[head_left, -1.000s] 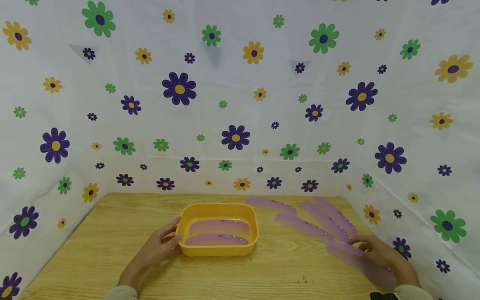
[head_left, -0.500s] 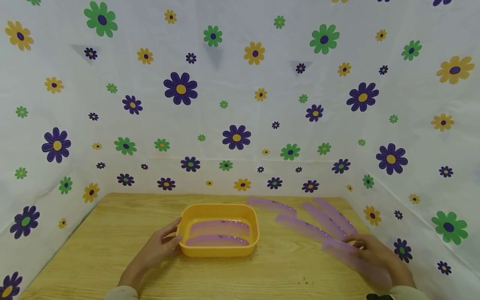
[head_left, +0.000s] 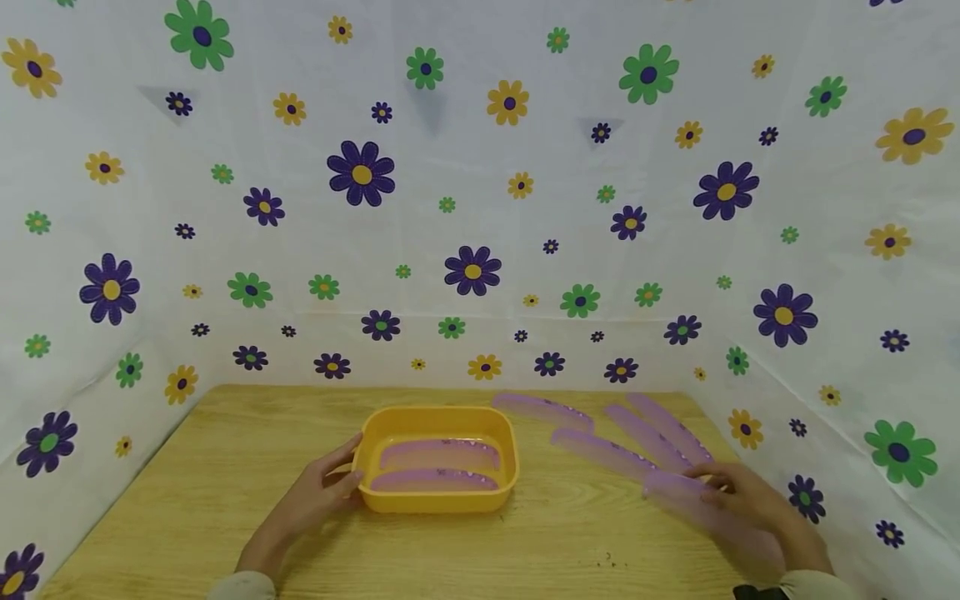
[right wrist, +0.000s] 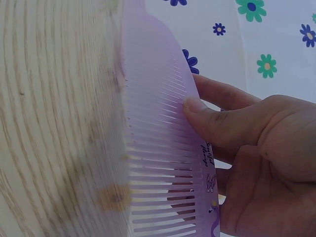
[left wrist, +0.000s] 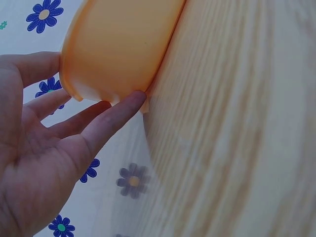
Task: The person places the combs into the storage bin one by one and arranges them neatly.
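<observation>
A yellow plastic tub (head_left: 435,502) stands on the wooden table, with two purple combs, one farther back (head_left: 438,452) and one nearer (head_left: 431,481), lying in it. At the tub's left end my left hand (head_left: 311,492) holds it, thumb at the near corner and fingers at the far one. In the left wrist view its fingertips meet the tub's wall (left wrist: 118,49). My right hand (head_left: 753,504) pinches a translucent purple comb (right wrist: 160,98) by its spine, thumb on the near face and fingers behind, the teeth facing the table.
Several more purple combs lie right of the tub: one at the back (head_left: 543,408), one in front of it (head_left: 603,450), and two side by side (head_left: 648,433) farther right. A flower-printed white sheet (head_left: 420,250) encloses the wooden table (head_left: 225,467) at back and sides.
My right hand has shifted slightly left and up with the comb it pinches. The left hand and the tub stay in place.
</observation>
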`<state>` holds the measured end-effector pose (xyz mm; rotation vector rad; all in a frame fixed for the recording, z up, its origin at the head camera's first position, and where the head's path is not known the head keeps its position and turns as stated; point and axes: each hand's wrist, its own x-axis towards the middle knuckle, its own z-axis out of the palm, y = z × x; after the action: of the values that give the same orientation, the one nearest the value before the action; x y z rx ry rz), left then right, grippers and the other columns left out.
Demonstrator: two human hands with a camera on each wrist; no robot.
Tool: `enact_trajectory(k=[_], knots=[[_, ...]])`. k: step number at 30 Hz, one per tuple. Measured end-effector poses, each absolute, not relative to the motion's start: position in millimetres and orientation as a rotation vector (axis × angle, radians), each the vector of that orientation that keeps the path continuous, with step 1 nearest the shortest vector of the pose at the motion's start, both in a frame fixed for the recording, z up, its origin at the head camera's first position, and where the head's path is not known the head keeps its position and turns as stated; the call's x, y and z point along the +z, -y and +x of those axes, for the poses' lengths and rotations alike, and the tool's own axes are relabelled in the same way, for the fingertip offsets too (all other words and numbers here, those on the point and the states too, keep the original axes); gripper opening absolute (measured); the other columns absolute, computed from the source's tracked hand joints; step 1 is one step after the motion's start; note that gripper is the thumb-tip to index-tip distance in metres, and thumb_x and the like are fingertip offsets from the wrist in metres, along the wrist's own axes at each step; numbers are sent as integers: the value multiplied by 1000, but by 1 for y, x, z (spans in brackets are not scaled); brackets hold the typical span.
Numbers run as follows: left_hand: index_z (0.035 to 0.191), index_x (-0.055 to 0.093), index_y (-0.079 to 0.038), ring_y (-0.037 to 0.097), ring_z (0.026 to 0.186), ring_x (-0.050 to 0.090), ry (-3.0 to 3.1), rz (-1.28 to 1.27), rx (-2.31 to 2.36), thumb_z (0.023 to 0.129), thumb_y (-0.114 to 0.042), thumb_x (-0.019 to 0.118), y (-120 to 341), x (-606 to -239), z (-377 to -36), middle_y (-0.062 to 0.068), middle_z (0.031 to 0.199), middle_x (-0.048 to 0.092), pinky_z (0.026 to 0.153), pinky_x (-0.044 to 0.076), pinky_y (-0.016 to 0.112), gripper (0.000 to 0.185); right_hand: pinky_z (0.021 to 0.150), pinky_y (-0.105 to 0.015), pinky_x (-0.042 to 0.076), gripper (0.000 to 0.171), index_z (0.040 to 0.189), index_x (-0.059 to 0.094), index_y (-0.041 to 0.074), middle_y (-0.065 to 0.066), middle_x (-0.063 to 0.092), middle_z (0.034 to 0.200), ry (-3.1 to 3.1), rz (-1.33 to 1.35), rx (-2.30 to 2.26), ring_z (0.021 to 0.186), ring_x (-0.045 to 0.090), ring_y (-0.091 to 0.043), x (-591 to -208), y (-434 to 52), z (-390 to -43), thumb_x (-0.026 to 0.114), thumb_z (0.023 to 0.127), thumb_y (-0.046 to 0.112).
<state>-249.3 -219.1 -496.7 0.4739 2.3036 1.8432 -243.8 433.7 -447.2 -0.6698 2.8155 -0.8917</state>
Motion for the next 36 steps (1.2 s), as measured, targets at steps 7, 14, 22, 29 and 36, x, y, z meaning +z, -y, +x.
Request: enact_trajectory(k=[7,14,22,29,36], knots=[[164,17,-1,57,137,47,-2286,504,1841,108,-18,55,218,-494,-249,42,157,29,95,62,42,69,75,-18,55,30,128,65,-6,-29,67,125,-2786,-497,-913,93,59,5,-440,-431,-243,62,100,3],[164,17,-1,56,137,49,-2293,498,1835,108,-20,55,217,-493,-248,41,157,31,94,62,41,70,75,-18,55,30,128,66,-6,-29,68,125,-2831,-518,-885,98,64,-7,-436,-425,-242,63,99,2],[164,17,-2,55,136,50,-2292,484,1838,108,-21,55,217,-490,-247,41,156,31,94,63,40,70,75,-23,58,27,124,67,-6,-30,68,124,-2861,-590,-873,103,68,-35,-430,-414,-248,63,99,1],[164,17,-3,56,137,48,-2291,469,1834,108,-23,55,216,-493,-248,41,157,30,95,62,39,71,73,-21,55,24,121,69,-5,-27,70,119,-2918,-673,-819,98,67,-23,-421,-401,-253,64,97,-1],[165,17,-4,54,137,50,-2286,455,1842,108,-22,55,216,-489,-248,40,157,31,94,63,40,70,70,-21,54,24,119,69,-7,-26,70,114,-2923,-742,-819,91,60,-4,-413,-390,-259,64,97,-2]])
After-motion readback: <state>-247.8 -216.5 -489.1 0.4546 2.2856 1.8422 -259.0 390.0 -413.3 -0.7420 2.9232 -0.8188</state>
